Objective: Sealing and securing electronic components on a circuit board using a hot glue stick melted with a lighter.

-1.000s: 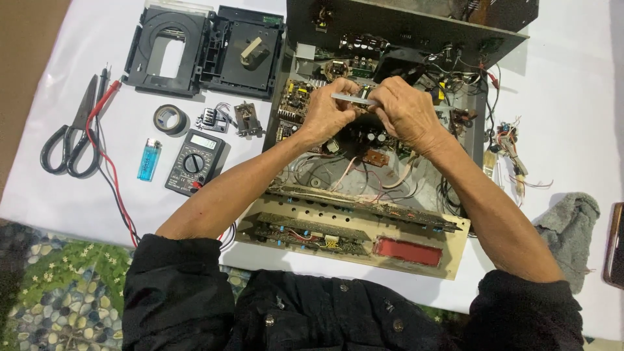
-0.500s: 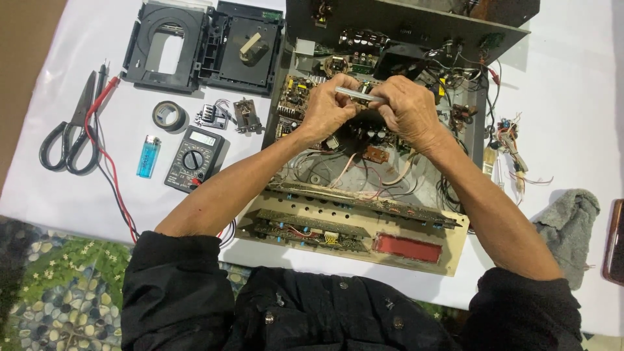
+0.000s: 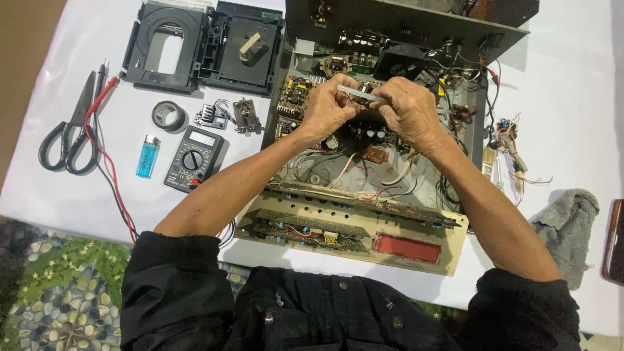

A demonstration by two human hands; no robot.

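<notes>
**Thin Metal Rod Held Between Both Hands Over Open Amplifier Chassis**

Left hand [image 3: 327,107] and right hand [image 3: 408,112] raised together above the open chassis [image 3: 364,195], knuckles almost meeting. Spanning the two: a thin metal rod [image 3: 361,95], pale and slender, lying nearly level with a slight downward slope toward the right. Left end of the rod poking out just above the left fingers [image 3: 338,88]; right end vanishing under the right fingers [image 3: 396,97]. Both grips closed on the rod, fingers curled tight around it, thumbs tucked beneath. Middle stretch of the rod bare and visible in the narrow gap between the hands. Directly below: circuit boards [image 3: 299,97], capacitors and loose wires inside the chassis, the rod held clear of them, though how far cannot be told.

On the white cloth [image 3: 572,104] to the left: a multimeter [image 3: 194,158] with red and black leads, a blue lighter [image 3: 148,156], a roll of black tape [image 3: 168,116], scissors [image 3: 68,130], and two black disc-drive trays [image 3: 205,44]. At the right, a grey rag [image 3: 569,227] and a small bundle of wired parts [image 3: 510,146].
</notes>
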